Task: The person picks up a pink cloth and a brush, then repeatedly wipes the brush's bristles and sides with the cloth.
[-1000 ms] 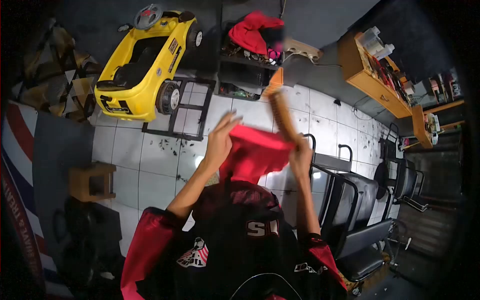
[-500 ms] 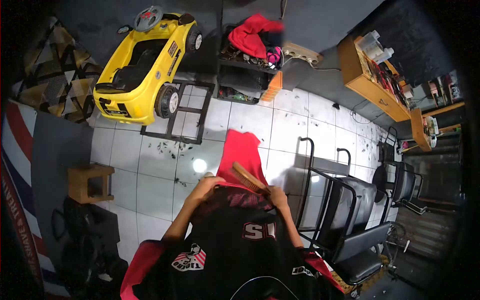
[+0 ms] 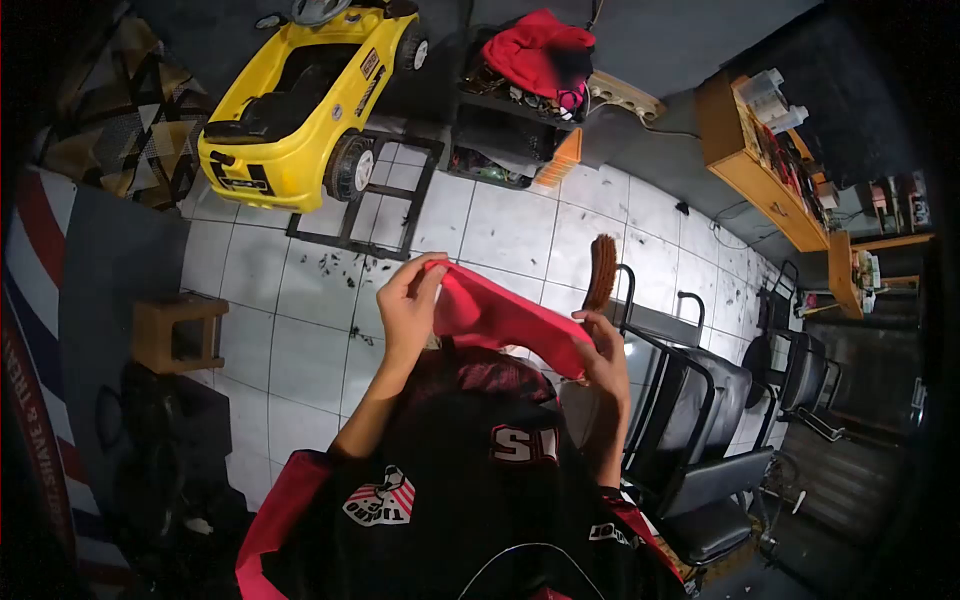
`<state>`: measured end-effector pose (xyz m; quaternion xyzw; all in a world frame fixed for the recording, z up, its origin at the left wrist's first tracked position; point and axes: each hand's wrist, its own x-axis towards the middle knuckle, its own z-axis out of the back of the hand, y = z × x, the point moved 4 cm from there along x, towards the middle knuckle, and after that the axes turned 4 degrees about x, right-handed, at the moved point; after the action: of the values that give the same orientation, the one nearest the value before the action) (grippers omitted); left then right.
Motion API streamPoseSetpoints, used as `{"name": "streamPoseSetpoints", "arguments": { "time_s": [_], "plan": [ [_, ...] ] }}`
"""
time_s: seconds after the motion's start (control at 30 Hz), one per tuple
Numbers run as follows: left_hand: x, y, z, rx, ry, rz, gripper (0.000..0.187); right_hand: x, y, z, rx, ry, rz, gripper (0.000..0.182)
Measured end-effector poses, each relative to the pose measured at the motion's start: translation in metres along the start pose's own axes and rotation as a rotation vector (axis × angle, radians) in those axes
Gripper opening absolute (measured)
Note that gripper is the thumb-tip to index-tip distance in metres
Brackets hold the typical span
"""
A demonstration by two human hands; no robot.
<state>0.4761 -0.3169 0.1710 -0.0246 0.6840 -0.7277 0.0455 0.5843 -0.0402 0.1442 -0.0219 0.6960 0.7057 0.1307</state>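
I hold a red cloth (image 3: 500, 318) stretched between both hands in front of my chest. My left hand (image 3: 408, 305) pinches its upper left corner. My right hand (image 3: 605, 352) grips the cloth's right end together with a wooden brush (image 3: 601, 272), whose head sticks up above the fingers. I wear a black and red jersey (image 3: 470, 480). The cloth sags slightly between the hands and hides part of the jersey's collar.
A white tiled floor (image 3: 300, 330) with hair clippings lies below. A yellow toy car (image 3: 300, 100) stands at the back left, a small wooden stool (image 3: 180, 335) at the left, black waiting chairs (image 3: 700, 430) at the right, and wooden shelves (image 3: 770, 160) on the far right.
The cloth hung down from my chest half a second ago; both hands have lifted and spread it out. The brush has swung from lying across the cloth to pointing upward.
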Motion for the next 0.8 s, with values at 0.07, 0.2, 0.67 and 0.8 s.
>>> {"name": "streamPoseSetpoints", "arguments": {
  "time_s": [0.07, 0.2, 0.67, 0.8],
  "plan": [
    [0.005, -0.01, 0.009, 0.017, -0.044, -0.068, 0.015, -0.011, 0.002, 0.004, 0.245, 0.056, -0.082, 0.029],
    [0.011, -0.03, 0.026, 0.111, -0.061, -0.231, 0.016, -0.032, 0.034, -0.013, 0.663, 0.094, -0.043, 0.041],
    [-0.032, -0.071, -0.001, 0.154, 0.436, -0.543, 0.03, -0.016, 0.091, -0.114, -0.274, 0.193, 0.228, 0.046],
    [-0.031, -0.068, 0.006, 0.075, 0.54, -0.426, 0.035, -0.016, 0.102, -0.139, -0.358, 0.164, 0.145, 0.04]
  ]
}}
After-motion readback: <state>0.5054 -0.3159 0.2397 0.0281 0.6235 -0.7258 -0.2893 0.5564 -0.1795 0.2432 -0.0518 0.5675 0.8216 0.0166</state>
